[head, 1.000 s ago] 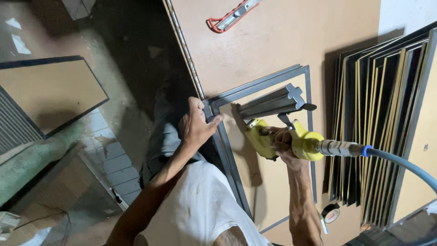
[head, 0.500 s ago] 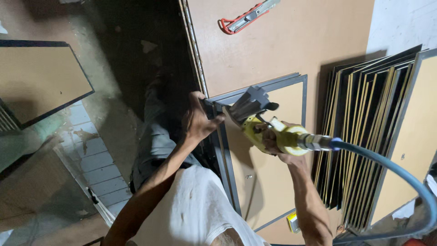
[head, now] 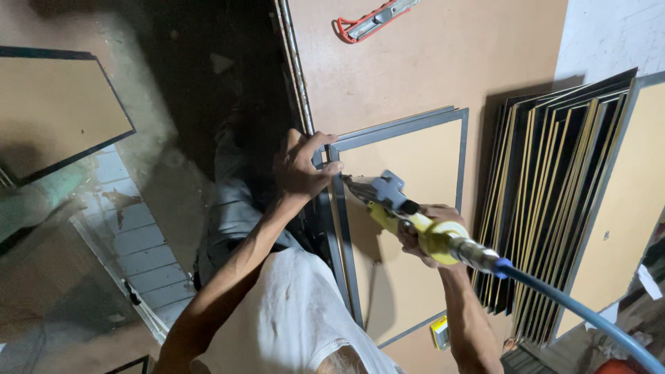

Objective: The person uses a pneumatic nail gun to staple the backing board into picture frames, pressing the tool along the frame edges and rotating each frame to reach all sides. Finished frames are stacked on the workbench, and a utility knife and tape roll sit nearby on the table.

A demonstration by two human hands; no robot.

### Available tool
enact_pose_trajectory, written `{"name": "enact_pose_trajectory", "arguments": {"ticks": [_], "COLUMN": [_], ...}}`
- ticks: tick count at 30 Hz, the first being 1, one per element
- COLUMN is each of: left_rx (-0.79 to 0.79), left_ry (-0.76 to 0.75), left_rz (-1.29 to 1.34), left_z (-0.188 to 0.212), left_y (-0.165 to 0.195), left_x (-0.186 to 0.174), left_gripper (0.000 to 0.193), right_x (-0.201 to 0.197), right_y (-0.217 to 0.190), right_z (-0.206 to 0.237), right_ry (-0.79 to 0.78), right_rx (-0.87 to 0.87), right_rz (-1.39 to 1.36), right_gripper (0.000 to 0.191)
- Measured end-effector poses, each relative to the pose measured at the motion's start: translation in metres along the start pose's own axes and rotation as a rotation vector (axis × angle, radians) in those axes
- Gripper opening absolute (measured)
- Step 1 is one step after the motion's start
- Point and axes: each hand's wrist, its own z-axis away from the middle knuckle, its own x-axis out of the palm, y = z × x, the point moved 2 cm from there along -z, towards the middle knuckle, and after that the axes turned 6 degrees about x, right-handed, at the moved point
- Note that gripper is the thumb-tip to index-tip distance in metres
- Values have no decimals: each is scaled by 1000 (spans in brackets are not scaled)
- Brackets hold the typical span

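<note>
On the brown table (head: pixel 429 69), the left hand (head: pixel 301 166) clamps its fingers on a grey frame (head: pixel 402 128). The right hand (head: pixel 422 232) grips a yellow air gun (head: pixel 409 211). A red knife (head: pixel 370 19) lies far off, above a dirty floor (head: pixel 138 138).

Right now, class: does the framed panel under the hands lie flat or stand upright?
Flat: the framed panel lies face-down on the workbench, backing upward.

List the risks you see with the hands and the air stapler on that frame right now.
1. The left hand grips the grey frame at its corner, close to the nose of the yellow pneumatic stapler; a stray shot could hit the fingers.
2. The blue air hose trails past the leaning stack of framed panels; a tug might tip them.
3. The right hand holds the tool at an angle, so a staple may go in skewed.
</note>
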Motion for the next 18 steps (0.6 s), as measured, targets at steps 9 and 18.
{"name": "enact_pose_trajectory", "arguments": {"ticks": [9,18], "left_rx": [-9,514], "left_ry": [-78,-21], "left_rz": [-261,-253], "left_z": [-4,-38], "left_y": [22,54], "left_x": [-6,35], "left_gripper": [41,30], "right_x": [-8,-67], "right_y": [30,36], "right_z": [25,14], "right_ry": [315,552], "right_rx": [116,27], "right_rz": [-137,-504], "right_gripper": [19,19]}}
